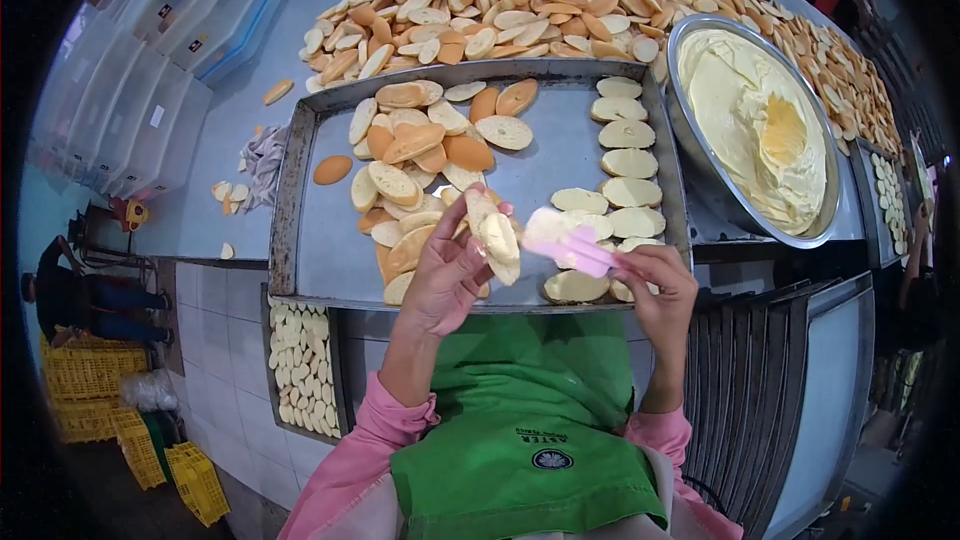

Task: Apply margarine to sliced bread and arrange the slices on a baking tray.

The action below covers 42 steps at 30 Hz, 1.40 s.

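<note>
My left hand (pixel 440 278) grips an oval bread slice (pixel 508 268) above the near part of a metal tray (pixel 283 205). A thick dab of pale yellow cream (pixel 499 234) lies on the slice. Just to the right, my right hand (pixel 662 290) is closed on the handle of a pink spatula (pixel 582 253). Its blade, smeared with cream, is close to the slice. Plain bread slices (pixel 412 143) are heaped in the tray's left and middle part. Cream-coated slices (pixel 629 162) line its right side, with a second short row nearer me.
A large steel bowl (pixel 706 178) of cream (pixel 722 80) stands right of the tray. Behind lies a big heap of bread slices (pixel 520 0). Clear plastic bins (pixel 150 70) and a cloth (pixel 262 162) are at left. A lower tray of slices (pixel 302 370) and stacked trays (pixel 740 390) sit below.
</note>
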Tool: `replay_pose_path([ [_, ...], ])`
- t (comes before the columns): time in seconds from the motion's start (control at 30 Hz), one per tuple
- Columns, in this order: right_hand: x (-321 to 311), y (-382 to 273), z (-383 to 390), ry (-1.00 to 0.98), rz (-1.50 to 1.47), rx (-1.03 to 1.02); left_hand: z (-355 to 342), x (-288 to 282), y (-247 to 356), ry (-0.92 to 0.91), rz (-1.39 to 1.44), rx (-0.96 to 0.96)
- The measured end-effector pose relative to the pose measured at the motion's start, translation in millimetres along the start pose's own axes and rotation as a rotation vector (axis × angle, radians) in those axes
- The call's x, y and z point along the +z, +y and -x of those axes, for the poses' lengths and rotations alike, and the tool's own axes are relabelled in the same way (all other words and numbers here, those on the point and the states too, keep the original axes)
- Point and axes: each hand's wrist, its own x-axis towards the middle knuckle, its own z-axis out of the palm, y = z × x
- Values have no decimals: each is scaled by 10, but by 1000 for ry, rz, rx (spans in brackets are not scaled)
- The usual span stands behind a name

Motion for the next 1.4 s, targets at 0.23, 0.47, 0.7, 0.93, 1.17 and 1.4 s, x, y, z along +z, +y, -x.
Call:
replay_pose_path([
  [0.23,2,-55,-14,-267,-163,48,-106,-18,85,-54,-85,175],
  [0.47,185,-32,39,-14,-326,94,-74,78,-100,-77,-147,-85],
  [0.7,227,-123,-18,162,-199,127,5,43,-145,-135,-277,-166],
  [0.93,13,36,77,378,-579,336,-126,42,68,-192,-203,-307],
  [1.17,-198,80,107,496,-667,408,-633,186,419,-49,-682,22],
  [1.4,-305,45,171,559,-570,396,-553,-223,-106,-410,-1439,-39],
])
